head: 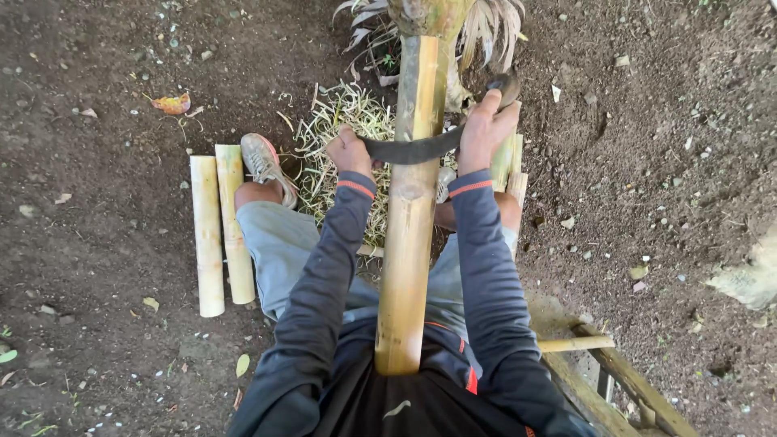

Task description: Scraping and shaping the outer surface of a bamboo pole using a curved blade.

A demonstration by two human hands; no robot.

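Ground [664, 162] of dark, loose soil carries everything here. Largest on it is the bamboo pole [409, 218], which I see propped from my torso up to a palm stump [429, 12]. I judge the pole stiff, hollow, fairly light for its length, with a smooth, slippery skin; it is best gripped near a node ring. Two cut bamboo sections [218, 226] lie side by side to my left, beside the shoe [263, 158]. A wooden frame [623, 380] sits at lower right. Shavings [340, 129] lie heaped beneath the pole. The curved blade [413, 150] crosses the pole, touching it. My left hand [350, 151] is clenched around one end; my right hand [486, 129] is clenched around the other.
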